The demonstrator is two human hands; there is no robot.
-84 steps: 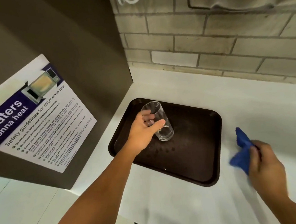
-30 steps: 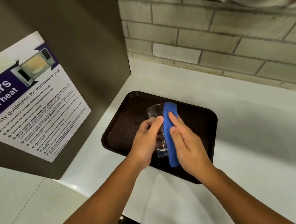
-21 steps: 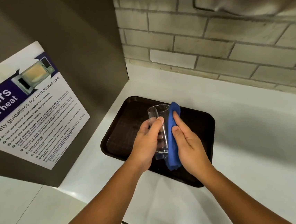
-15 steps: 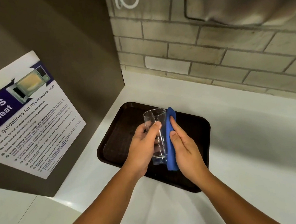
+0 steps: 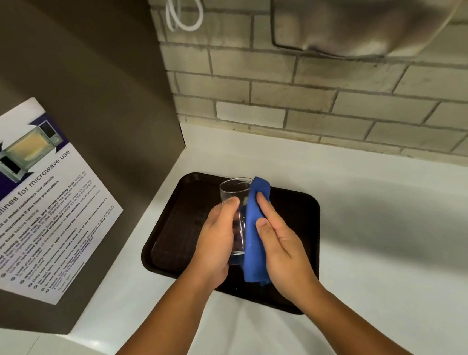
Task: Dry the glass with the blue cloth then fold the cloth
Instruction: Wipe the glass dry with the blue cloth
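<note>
Clear glass (image 5: 235,206), a tall straight tumbler, is held upright above the dark brown tray (image 5: 297,220), with its open rim toward the brick wall. The left hand (image 5: 219,241) wraps its left side: the fingers curl round the far face of the tumbler, mostly hidden behind it, and the thumb lies across the near face just below the rim, so the grip is closed on the glass. Against the tumbler's right side sits the blue cloth (image 5: 254,232), a folded strip running from just above the rim down past the base, its lower end hanging free over the tray. The right hand (image 5: 283,244) presses the cloth flat to the glass with fingers straight and close together, index fingertip near the top of the strip, thumb laid on the cloth's near face lower down; cloth is sandwiched between palm and glass. Whether the glass base touches the tray cannot be told, since the hands cover it.

Under the tray lies a white countertop (image 5: 391,248), smooth and glossy, the tray set at an angle near its back left corner. Behind the tray rises a wall of pale grey brick (image 5: 319,97), with a white cable loop (image 5: 182,13) hanging high on it and a blurred grey metallic housing (image 5: 368,12) farther right. Left of the tray stands a brown side panel (image 5: 90,91) carrying a microwave safety poster (image 5: 38,202) in white and purple.
</note>
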